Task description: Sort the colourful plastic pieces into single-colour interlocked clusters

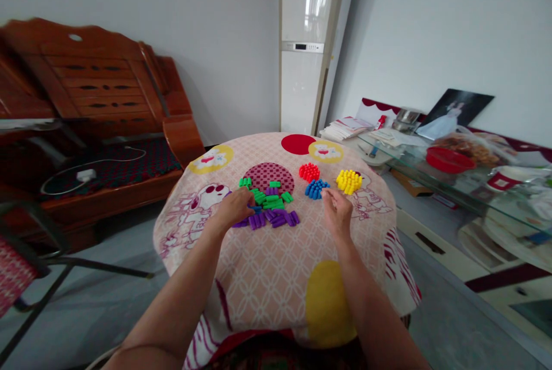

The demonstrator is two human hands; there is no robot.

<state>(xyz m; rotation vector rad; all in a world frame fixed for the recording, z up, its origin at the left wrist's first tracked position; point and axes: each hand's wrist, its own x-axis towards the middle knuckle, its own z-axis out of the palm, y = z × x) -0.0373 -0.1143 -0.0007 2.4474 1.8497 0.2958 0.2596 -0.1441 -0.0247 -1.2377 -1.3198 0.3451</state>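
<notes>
My left hand (235, 207) reaches over the left side of a loose pile, its fingers curled with a small blue plastic peg (257, 208) at their tips. Green pegs (273, 202) and purple pegs (278, 219) lie in that pile, mostly on their sides. At the right, my right hand (338, 212) is closed in a pinch beside a tight cluster of blue pegs (316, 189) standing upright. Whatever its fingertips hold is too small to make out. Behind the blue cluster stand red pegs (309, 172), and yellow pegs (349, 181) are grouped farther right.
A patterned cloth (267, 278) covers the round table. To the right, a glass-topped cabinet (414, 166) carries papers, a red bowl (449, 160) and bags. A wooden bench (103, 88) and a folding chair (38, 266) stand left; a tall white appliance (302, 88) is behind.
</notes>
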